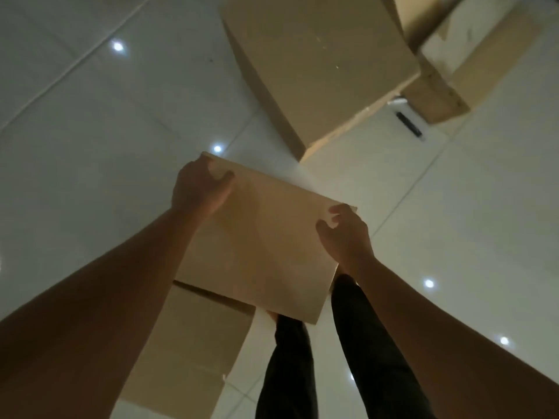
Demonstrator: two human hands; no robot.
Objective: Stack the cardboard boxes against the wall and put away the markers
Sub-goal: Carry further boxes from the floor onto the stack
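Now a cardboard box (pixel 260 237) is held above the floor (pixel 90 116) with both arms stretched forward: its far corners are gripped by the left hand (pixel 199 189) and right hand (pixel 344 234), fingers curled over the edge.

Head camera looks steeply down, close over the hands, at the floor (pixel 90 116).

Tiled floor (pixel 90 122): cardboard boxes (pixel 317 65), dark marker (pixel 409 124).
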